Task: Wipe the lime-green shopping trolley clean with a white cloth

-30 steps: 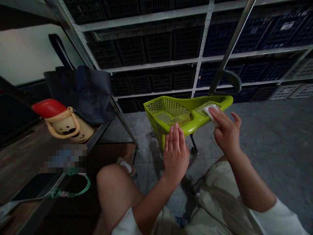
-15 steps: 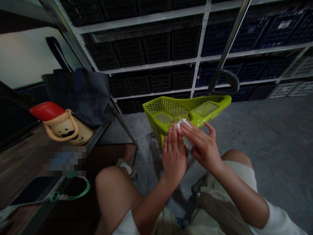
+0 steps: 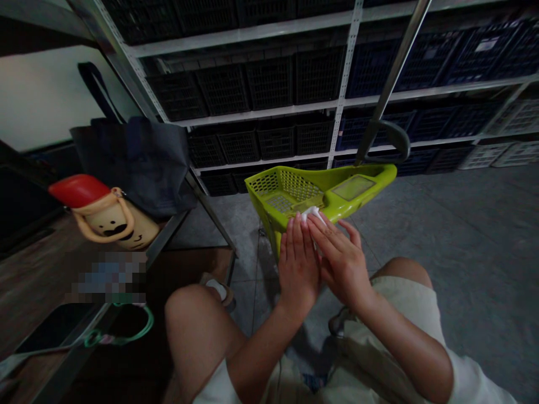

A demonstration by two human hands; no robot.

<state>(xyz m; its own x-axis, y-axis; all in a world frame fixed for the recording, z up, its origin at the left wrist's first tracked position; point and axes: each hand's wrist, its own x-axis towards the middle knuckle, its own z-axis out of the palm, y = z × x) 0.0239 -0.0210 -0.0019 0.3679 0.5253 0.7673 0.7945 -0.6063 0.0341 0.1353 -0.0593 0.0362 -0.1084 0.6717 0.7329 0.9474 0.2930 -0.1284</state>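
A crumpled white wipe point(image 3: 312, 213) lies at the near rim of a lime-green plastic basket cart point(image 3: 351, 205). My right hand point(image 3: 339, 264) has the wipe under its fingertips, the fingers held together and the thumb side raised a little. Close beside it, my left hand point(image 3: 298, 264) lies palm down with its fingers stretched out, the tips at the rim and touching the wipe's left side. The hands meet at the index fingers. Both palms, and what lies beneath them, are hidden.
A metal pole point(image 3: 393, 78) with a dark loop handle point(image 3: 389, 134) rises behind the cart. Shelves point(image 3: 269, 115) of dark crates stand beyond. On the left bench are a red-capped bottle point(image 3: 113, 219), a dark tote bag point(image 3: 147, 168), a phone point(image 3: 54, 328) and a green cord point(image 3: 137, 336).
My right hand has slid slightly left towards my left hand, and the wipe has shifted a little left with it. My left hand stays almost in place.
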